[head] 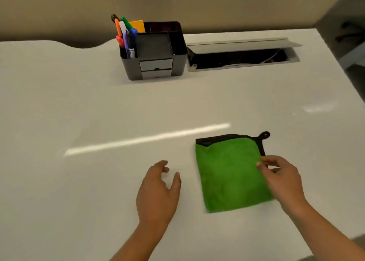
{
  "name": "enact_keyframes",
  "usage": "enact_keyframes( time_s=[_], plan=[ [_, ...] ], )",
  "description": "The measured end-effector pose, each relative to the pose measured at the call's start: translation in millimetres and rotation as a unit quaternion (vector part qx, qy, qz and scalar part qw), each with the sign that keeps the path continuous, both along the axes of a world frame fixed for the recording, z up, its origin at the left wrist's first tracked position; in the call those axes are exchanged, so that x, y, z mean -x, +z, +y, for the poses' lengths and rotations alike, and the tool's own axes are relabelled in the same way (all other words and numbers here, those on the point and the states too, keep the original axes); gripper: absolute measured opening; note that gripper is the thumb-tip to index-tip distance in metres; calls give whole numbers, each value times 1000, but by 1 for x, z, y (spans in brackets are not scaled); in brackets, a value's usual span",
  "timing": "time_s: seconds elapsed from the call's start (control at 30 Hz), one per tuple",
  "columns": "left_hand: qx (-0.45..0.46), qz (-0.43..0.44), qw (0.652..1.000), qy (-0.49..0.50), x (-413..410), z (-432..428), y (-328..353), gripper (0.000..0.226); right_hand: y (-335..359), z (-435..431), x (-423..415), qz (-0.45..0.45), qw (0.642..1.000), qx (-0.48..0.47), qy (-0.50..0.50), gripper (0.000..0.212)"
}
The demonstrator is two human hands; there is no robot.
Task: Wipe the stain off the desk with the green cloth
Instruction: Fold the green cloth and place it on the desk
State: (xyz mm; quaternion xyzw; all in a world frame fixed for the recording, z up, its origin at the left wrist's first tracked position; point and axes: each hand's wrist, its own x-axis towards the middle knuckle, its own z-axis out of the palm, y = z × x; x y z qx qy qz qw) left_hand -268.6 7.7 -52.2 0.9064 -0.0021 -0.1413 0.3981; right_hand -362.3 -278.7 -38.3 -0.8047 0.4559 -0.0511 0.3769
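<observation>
A folded green cloth [227, 173] with black trim and a small hanging loop lies flat on the white desk [79, 112], near the front right. My right hand [280, 179] rests over the cloth's right edge, fingers spread, thumb and forefinger touching the fabric without lifting it. My left hand [158, 191] hovers just above the desk to the left of the cloth, fingers loosely curled and apart, holding nothing. No stain shows on the desk; only bright light reflections cross the surface.
A black desk organiser [156, 63] with coloured markers and a yellow pad stands at the back centre. To its right an open cable hatch [241, 57] with a raised lid cuts into the desk. The desk's right edge slants away at the far right.
</observation>
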Motion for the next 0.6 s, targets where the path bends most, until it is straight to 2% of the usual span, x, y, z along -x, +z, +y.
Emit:
enact_keyframes(
  time_s=[0.1,0.2,0.27,0.47,0.5,0.6],
  plan=[
    [-16,61,997,-37,25,-12,2,47,2,-8,34,36,997,2,-65,23],
    [-29,103,990,-93,46,-27,4,49,-3,-15,50,83,989,-68,-104,33],
    [-35,111,988,-99,56,-35,6,49,-4,-16,53,97,984,-106,-102,31],
    [-21,138,990,-8,79,-56,4,40,-13,-27,58,150,985,-74,-26,37],
    [-14,144,989,17,81,-61,3,40,-13,-30,58,154,985,-78,-8,32],
    [-1,188,978,96,87,-77,2,38,-14,-37,54,141,977,-156,35,25]
  ],
)
